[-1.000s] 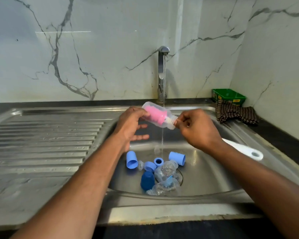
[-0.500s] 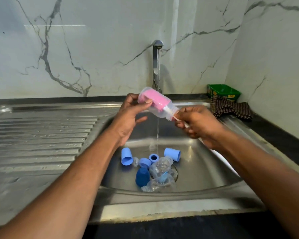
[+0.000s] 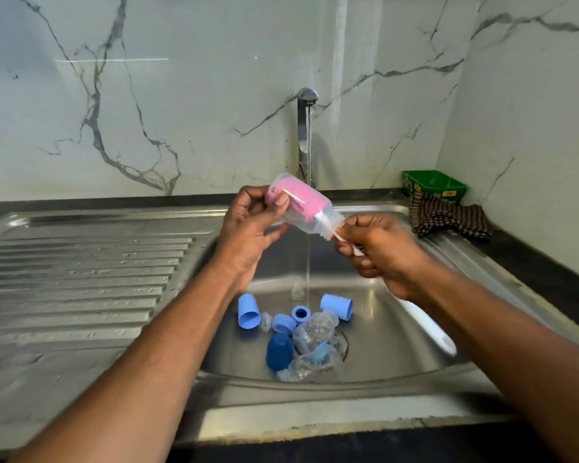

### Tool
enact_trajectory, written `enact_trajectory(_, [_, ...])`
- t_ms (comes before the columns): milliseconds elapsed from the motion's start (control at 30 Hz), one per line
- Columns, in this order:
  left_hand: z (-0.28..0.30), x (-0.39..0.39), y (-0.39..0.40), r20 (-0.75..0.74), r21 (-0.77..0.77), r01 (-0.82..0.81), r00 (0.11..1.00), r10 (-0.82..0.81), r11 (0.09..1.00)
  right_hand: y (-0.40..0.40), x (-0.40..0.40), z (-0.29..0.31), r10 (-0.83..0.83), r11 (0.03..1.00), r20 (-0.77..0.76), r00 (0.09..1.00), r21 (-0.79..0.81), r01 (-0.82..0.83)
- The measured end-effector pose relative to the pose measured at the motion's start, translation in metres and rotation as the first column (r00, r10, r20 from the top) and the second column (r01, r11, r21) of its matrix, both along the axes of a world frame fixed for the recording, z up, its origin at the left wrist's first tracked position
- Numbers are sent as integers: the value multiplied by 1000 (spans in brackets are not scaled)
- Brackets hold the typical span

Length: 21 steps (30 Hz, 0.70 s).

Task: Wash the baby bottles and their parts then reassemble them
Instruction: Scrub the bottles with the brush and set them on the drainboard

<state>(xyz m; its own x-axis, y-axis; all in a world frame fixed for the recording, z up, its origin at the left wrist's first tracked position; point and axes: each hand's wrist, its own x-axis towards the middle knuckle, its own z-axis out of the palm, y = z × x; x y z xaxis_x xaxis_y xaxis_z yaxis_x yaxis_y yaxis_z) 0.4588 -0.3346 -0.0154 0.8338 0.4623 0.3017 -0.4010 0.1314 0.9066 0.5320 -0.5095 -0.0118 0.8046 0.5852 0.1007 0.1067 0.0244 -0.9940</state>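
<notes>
Over the steel sink [image 3: 398, 332] a clear baby bottle [image 3: 303, 208] is held tilted, base up toward the tap [image 3: 306, 125] and neck down to the right. Inside it sits the pink sponge head [image 3: 300, 198] of a bottle brush, filling most of the body. The left hand [image 3: 251, 228] grips the bottle's base end — thumb curled over the top, fingers wrapped behind and beneath. The right hand [image 3: 378, 252] holds the white brush handle [image 3: 428, 325] just below the bottle's neck, its fingers curled tightly round the thin stem; the handle's broad end shows below the right forearm, over the sink's right side. A thin stream of water [image 3: 308, 262] falls from the tap, passing behind the bottle and down into the sink.

In the sink bowl, clustered around the drain, lie the other parts: two light blue caps [image 3: 249, 312] on their sides, two light blue collar rings [image 3: 301, 313], a dark blue cap [image 3: 279, 351], and two clear bottles [image 3: 313, 330] lying down — one overlapping the drain. Small clear teats are mixed among them, hard to tell apart.

Right of the sink, against the wall, a green tub [image 3: 433, 185] stands with a checked cloth [image 3: 448, 218] bunched in front of it.
</notes>
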Motion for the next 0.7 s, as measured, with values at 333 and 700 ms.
enact_trajectory(333, [8, 1, 5, -45, -87, -5, 999, 1, 996, 11, -6, 4, -202, 964, 490, 848, -52, 260])
enact_trajectory(700, [11, -3, 17, -208, 143, -184, 955, 211, 973, 4, -3, -2, -13, 969, 580, 814, -194, 154])
